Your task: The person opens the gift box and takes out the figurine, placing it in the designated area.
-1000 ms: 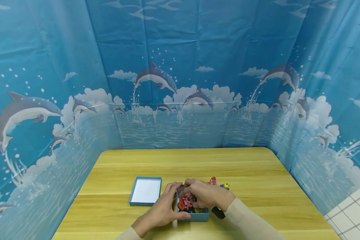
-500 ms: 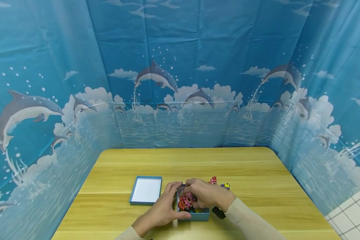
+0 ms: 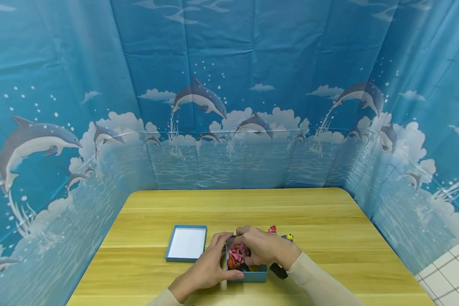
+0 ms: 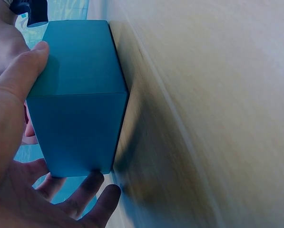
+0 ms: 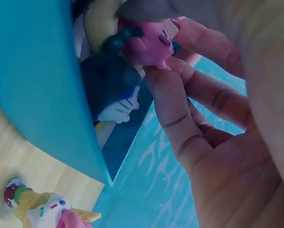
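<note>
Left hand (image 3: 206, 270) still grips box (image 3: 252, 275); right hand (image 3: 265, 248) pinches pink toy (image 5: 149, 45), now slightly lifted, mid-transfer.

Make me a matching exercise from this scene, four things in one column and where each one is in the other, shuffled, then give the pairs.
Things:
1. left hand
2. right hand
3. shallow blue lid with white inside
4. small red and yellow toy figures

Places:
A. lying open on the wooden table, left of the blue cardboard box
B. gripping the box's left side
C. on the table just behind the box
D. pinching a pink toy figure in the box

Pairs: 1-B, 2-D, 3-A, 4-C
</note>
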`<state>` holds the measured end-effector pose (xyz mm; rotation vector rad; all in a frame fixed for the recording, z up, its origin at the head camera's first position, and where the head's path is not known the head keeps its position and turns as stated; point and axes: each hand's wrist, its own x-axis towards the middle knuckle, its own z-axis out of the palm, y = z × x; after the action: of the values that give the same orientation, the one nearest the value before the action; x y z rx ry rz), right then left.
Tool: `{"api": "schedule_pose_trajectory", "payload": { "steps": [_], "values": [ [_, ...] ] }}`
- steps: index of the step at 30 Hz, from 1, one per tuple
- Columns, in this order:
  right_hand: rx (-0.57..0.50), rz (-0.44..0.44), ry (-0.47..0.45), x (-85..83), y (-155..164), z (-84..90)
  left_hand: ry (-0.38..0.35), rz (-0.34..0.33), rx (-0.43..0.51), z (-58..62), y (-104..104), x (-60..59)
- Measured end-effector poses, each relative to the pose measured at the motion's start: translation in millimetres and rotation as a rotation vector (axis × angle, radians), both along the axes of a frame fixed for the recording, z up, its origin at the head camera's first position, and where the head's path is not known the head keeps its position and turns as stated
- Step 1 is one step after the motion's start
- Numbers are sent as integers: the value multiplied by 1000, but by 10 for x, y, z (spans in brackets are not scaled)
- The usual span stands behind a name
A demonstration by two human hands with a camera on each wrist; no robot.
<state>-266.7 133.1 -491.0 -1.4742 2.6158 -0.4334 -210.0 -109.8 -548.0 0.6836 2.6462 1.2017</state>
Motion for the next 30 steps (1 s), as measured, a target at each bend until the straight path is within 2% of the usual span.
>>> {"api": "schedule_pose_trajectory", "payload": {
  "steps": [13, 21, 30],
  "values": [
    [-48, -27, 23, -21, 93, 73, -7, 6, 6, -14, 19, 2],
    [-72, -48, -28, -15, 183, 129, -12, 13, -6, -42, 13, -17],
    [-98, -64, -27, -10, 278, 96, 25, 11, -11, -47, 6, -18]
  ]
}}
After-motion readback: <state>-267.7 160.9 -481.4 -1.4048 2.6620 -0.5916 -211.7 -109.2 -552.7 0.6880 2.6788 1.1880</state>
